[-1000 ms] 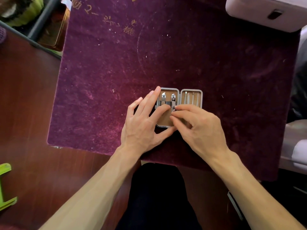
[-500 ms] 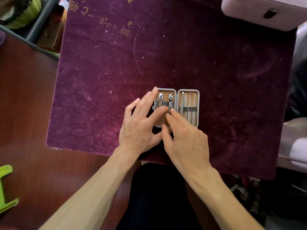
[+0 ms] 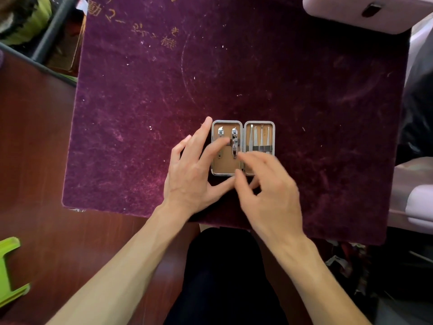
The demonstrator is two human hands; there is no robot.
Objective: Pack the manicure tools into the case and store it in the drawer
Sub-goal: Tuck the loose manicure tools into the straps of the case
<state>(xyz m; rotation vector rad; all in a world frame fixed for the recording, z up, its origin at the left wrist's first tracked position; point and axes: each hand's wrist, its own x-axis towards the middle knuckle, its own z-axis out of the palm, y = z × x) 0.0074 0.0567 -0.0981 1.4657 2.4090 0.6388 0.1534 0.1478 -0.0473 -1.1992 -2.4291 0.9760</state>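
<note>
The small manicure case (image 3: 226, 168) lies open flat on the purple velvet mat (image 3: 234, 78), tan-lined with a metal rim. Its left half holds two nail clippers (image 3: 234, 141) under a strap. Its right half holds several slim tools (image 3: 260, 137) under another strap. My left hand (image 3: 194, 170) rests at the case's left edge, fingers spread, index finger lying across the left half. My right hand (image 3: 269, 188) hovers over the case's lower right corner, blurred, fingers loosely curled and holding nothing. No drawer is in view.
A white box-like object (image 3: 365, 12) sits at the mat's far right corner. The mat lies on a dark wooden table (image 3: 35, 148). A green plastic item (image 3: 9, 273) is at the left edge. Clutter lies to the right of the table.
My right hand has drawn back from the clipper in the left half toward me and to the right. My left hand stays at the case's left edge.
</note>
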